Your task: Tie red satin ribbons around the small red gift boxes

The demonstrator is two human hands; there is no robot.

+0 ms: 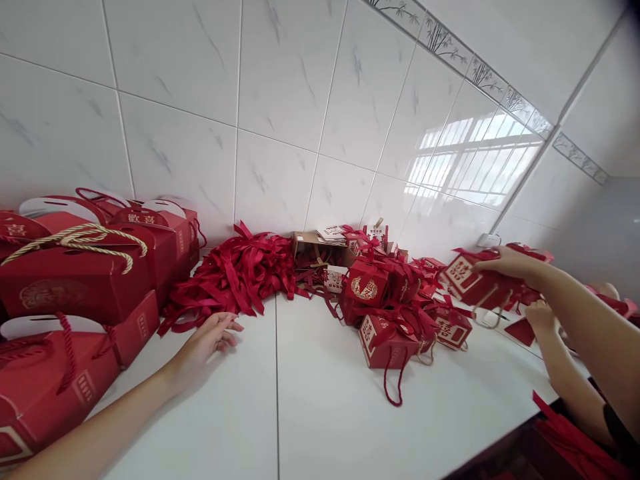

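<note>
My left hand [213, 337] is over the white tabletop at the near edge of a heap of loose red ribbons [245, 267]. Its fingers are loosely bent and apart, with nothing visible in them. At the right, my right hand [507, 263] grips a red gift box [465, 277] from above. This box has a pale printed panel and a ribbon on top, and its cord handle hangs below. Left of it lies a cluster of red gift boxes with ribbon bows, the nearest box [387, 340] trailing a dark red cord loop.
Large red boxes with cord handles [75, 273] are stacked at the left. An open cardboard carton [305, 250] holding ribbon scraps and cards stands against the tiled wall. Another person's hand [543, 317] is close below my right forearm. More red ribbon [575, 433] lies bottom right.
</note>
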